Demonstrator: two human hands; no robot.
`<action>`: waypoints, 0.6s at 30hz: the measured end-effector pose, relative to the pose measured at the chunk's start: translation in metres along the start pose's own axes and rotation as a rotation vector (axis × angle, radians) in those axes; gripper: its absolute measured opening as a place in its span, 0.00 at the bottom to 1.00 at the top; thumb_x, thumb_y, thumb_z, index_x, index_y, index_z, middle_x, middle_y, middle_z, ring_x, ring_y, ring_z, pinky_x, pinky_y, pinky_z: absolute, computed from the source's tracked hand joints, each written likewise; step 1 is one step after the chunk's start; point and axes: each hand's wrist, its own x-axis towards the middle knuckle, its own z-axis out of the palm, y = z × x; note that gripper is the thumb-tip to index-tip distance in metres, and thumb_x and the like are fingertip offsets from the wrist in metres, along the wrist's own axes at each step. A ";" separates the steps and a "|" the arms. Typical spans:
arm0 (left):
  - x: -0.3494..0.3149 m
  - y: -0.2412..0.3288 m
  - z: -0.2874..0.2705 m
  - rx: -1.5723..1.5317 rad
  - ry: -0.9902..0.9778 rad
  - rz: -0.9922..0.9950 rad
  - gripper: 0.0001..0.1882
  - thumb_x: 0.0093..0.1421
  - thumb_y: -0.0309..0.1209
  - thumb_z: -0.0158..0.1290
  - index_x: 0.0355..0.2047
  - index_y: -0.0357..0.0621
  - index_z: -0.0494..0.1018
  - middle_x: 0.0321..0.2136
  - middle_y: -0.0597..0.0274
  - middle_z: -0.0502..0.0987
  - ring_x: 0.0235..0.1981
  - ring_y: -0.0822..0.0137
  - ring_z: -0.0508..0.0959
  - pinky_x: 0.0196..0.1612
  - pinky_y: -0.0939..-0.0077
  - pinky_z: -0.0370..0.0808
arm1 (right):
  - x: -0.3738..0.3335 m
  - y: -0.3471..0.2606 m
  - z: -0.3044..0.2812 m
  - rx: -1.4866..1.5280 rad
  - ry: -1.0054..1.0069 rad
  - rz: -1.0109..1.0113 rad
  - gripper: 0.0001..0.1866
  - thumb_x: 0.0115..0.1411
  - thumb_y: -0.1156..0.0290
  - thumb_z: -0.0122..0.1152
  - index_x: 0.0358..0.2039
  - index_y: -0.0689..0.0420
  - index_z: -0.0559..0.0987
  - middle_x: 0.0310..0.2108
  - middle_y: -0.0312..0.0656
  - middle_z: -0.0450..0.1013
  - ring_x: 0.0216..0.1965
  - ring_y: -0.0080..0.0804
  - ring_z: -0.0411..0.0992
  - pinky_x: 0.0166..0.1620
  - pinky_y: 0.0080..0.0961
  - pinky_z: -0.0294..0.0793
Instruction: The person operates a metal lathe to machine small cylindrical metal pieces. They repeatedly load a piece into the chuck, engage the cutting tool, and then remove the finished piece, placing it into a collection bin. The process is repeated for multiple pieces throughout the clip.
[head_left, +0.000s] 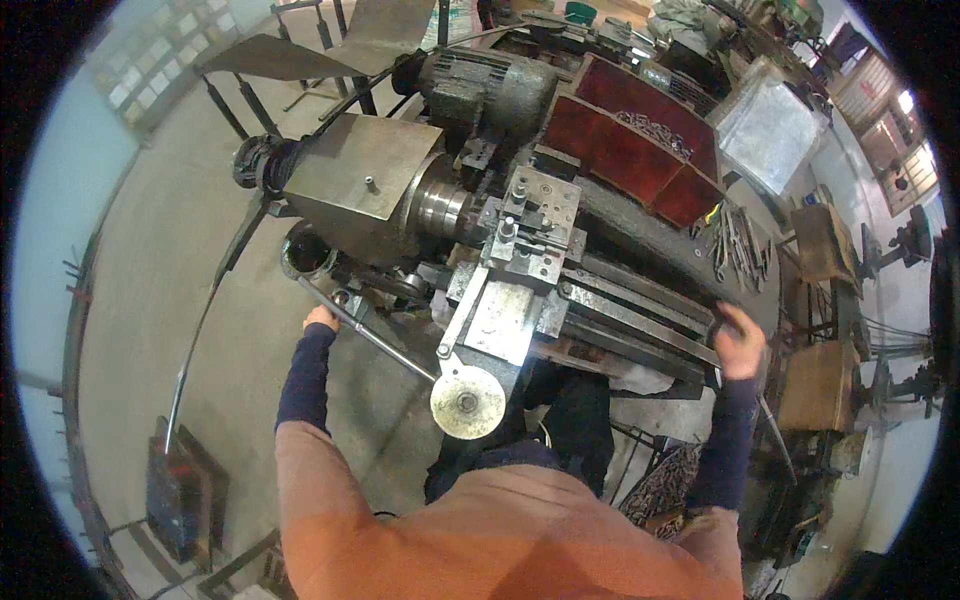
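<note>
A small metal lathe stands before me, its headstock [365, 165] on the left and its chuck [445, 210] facing right. My left hand [321, 318] is low beside the headstock, against a small metal fitting [350, 303] near the long steel lever [370, 335]; its fingers are mostly hidden. At the right end of the bed rails [640, 310] is my right hand [738, 343], fingers bent but apart, with nothing seen in them. Between the hands sit the tool post [530, 225], the cross slide [500, 318] and a round handwheel [467, 402].
Behind the bed lies a red tray [610, 135] with small metal parts [655, 133]. Wrenches [738, 245] lie at the right. A motor [490, 85] sits behind the headstock. A thin rod [205, 320] slants down to a floor pedal [180, 500] at left. Metal shavings [670, 480] are piled low right.
</note>
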 end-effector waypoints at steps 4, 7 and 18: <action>-0.031 -0.031 -0.089 -0.201 0.180 0.012 0.22 0.53 0.43 0.50 0.48 0.52 0.67 0.37 0.53 0.76 0.38 0.53 0.76 0.39 0.61 0.72 | 0.070 -0.131 0.056 0.287 -0.202 -0.309 0.23 0.35 0.70 0.57 0.37 0.61 0.77 0.34 0.48 0.74 0.35 0.41 0.72 0.44 0.28 0.69; -0.075 -0.086 -0.177 -0.185 0.686 0.054 0.18 0.55 0.39 0.48 0.46 0.51 0.69 0.37 0.53 0.76 0.39 0.54 0.75 0.40 0.64 0.72 | 0.108 -0.201 0.118 0.256 -0.224 -0.713 0.17 0.33 0.69 0.59 0.29 0.56 0.77 0.26 0.42 0.71 0.33 0.42 0.66 0.36 0.34 0.68; -0.181 -0.135 -0.157 -0.206 0.563 -0.486 0.31 0.59 0.57 0.31 0.40 0.48 0.74 0.34 0.48 0.76 0.38 0.47 0.74 0.41 0.56 0.69 | 0.134 -0.256 0.216 -0.288 -0.584 -0.458 0.11 0.32 0.65 0.58 0.19 0.52 0.82 0.23 0.46 0.75 0.30 0.42 0.73 0.40 0.33 0.70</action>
